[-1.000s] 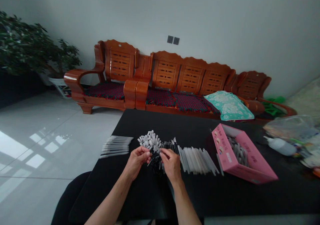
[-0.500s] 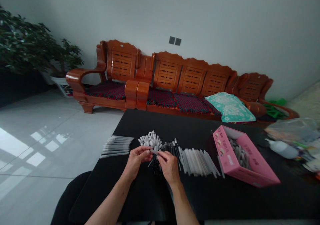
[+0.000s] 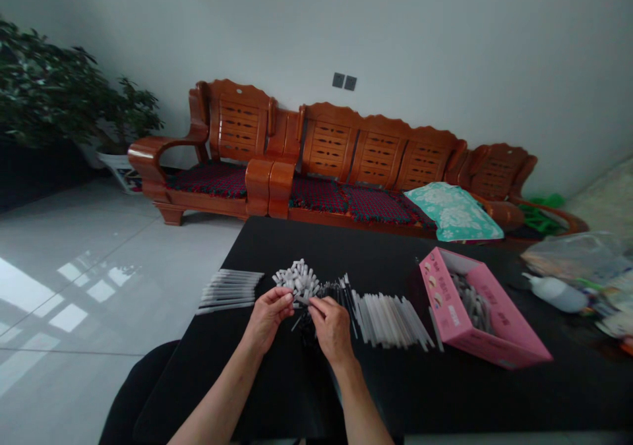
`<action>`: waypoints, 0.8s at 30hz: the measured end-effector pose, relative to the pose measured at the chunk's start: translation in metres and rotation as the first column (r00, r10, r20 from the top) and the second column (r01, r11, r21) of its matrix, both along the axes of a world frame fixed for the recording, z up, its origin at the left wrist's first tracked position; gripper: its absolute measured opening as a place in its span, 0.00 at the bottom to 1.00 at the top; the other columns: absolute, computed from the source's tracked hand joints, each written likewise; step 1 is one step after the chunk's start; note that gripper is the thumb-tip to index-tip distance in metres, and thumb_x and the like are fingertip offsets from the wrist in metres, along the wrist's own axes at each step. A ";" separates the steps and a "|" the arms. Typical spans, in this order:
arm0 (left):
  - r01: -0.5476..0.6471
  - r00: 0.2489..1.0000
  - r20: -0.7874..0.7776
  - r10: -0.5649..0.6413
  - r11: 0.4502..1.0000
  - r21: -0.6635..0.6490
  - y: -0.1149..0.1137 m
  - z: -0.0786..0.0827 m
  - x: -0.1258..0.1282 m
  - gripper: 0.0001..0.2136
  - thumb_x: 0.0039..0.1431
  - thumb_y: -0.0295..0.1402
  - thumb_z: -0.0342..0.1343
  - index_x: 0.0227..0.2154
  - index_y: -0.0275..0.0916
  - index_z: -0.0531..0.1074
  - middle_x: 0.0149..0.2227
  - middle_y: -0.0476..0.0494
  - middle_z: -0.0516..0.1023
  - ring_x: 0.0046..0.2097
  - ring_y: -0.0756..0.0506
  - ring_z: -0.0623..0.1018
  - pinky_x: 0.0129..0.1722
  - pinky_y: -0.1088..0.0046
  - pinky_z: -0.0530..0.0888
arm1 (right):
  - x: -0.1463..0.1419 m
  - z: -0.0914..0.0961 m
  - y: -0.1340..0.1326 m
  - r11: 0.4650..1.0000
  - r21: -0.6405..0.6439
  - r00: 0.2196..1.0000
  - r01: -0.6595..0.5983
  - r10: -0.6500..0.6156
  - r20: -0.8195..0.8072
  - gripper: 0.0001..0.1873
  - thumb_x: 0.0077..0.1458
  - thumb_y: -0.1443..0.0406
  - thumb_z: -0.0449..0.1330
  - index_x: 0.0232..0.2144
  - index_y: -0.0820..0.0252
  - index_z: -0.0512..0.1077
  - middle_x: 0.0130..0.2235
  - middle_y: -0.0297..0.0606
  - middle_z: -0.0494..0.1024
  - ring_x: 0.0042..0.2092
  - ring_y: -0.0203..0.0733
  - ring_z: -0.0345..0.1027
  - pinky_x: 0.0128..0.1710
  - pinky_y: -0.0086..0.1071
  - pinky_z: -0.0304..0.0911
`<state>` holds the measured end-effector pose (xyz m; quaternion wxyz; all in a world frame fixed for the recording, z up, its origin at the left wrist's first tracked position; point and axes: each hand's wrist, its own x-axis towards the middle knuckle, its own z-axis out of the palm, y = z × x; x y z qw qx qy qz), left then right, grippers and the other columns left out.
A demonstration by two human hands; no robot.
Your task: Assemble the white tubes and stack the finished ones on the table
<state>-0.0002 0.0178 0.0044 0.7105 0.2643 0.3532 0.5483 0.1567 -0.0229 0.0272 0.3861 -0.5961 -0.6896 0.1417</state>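
Note:
My left hand [image 3: 270, 312] and my right hand [image 3: 333, 326] meet over the black table, each in a pinch. Between their fingertips runs a slim greyish-white piece [image 3: 301, 299]; its exact kind is too small to make out. Just behind it lies a heap of short white tubes or caps [image 3: 298, 275]. Thin black sticks [image 3: 332, 291] lie beside the heap, partly covered by my right hand. Farther right is a row of translucent whitish tubes [image 3: 390, 321]. To the left, long white sticks [image 3: 231, 289] lie side by side. Some dark pieces [image 3: 307, 331] sit below my hands.
A pink box [image 3: 494, 310] holding grey-white pieces stands on the black table [image 3: 405, 392]. Beyond it are a white bottle [image 3: 558, 294] and a clear plastic bag [image 3: 576, 254]. A wooden sofa [image 3: 326, 148] with a turquoise cushion [image 3: 453, 211] lines the wall.
My hands have barely moved, and the slim piece stays between the fingertips. The fingers have shifted slightly around it. The whole view has moved a little.

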 end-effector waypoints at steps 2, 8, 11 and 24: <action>0.002 1.000 0.002 -0.002 1.000 0.003 -0.001 0.001 0.000 0.14 0.38 0.32 0.72 0.29 0.33 0.76 0.26 0.49 0.76 0.26 0.54 0.75 0.27 0.79 0.74 | 0.000 0.000 0.000 1.000 -0.004 1.000 -0.002 0.002 0.010 0.13 0.59 0.70 0.56 0.40 0.56 0.79 0.34 0.38 0.78 0.36 0.40 0.73 0.37 0.28 0.62; 0.004 0.999 -0.033 -0.003 1.000 0.022 -0.002 0.004 0.001 0.15 0.38 0.32 0.72 0.30 0.33 0.77 0.26 0.49 0.76 0.26 0.53 0.74 0.28 0.78 0.74 | -0.002 0.001 -0.002 1.000 -0.010 0.999 0.013 -0.013 0.048 0.12 0.59 0.70 0.56 0.38 0.56 0.79 0.32 0.37 0.77 0.34 0.39 0.72 0.34 0.28 0.60; 0.006 0.998 -0.070 -0.003 0.999 0.049 -0.002 0.004 0.000 0.14 0.39 0.32 0.72 0.30 0.33 0.76 0.25 0.49 0.76 0.25 0.53 0.74 0.28 0.78 0.73 | -0.002 0.001 -0.002 1.000 -0.013 0.998 0.020 -0.019 0.067 0.12 0.59 0.70 0.56 0.39 0.55 0.79 0.33 0.37 0.77 0.35 0.39 0.72 0.35 0.28 0.60; 0.022 0.934 -0.348 0.079 0.960 0.278 0.000 0.004 -0.003 0.10 0.47 0.34 0.67 0.30 0.34 0.77 0.23 0.49 0.75 0.25 0.52 0.71 0.28 0.78 0.67 | -0.001 0.001 -0.003 0.999 -0.005 0.985 0.036 -0.035 0.171 0.13 0.60 0.72 0.55 0.42 0.58 0.78 0.36 0.39 0.77 0.37 0.40 0.73 0.38 0.27 0.60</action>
